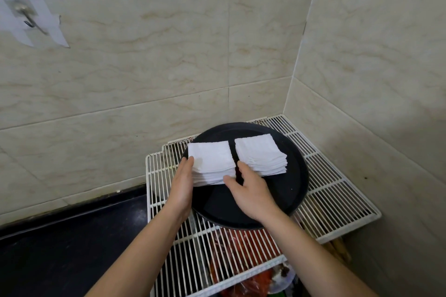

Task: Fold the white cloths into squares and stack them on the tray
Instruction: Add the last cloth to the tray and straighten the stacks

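Observation:
Two stacks of folded white cloths sit side by side on a round black tray (289, 190). The left stack (210, 159) and the right stack (259, 154) are a narrow gap apart. My left hand (182, 183) presses flat with straight fingers against the left side of the left stack. My right hand (251, 190) touches that stack's front right corner with its thumb, and its fingers reach into the gap between the stacks.
The tray rests on a white wire rack (337, 190) in a tiled wall corner. Red items and a plastic bag (243, 270) lie below the rack. A black counter (72, 243) runs to the left. A metal hook (29, 20) is taped to the wall.

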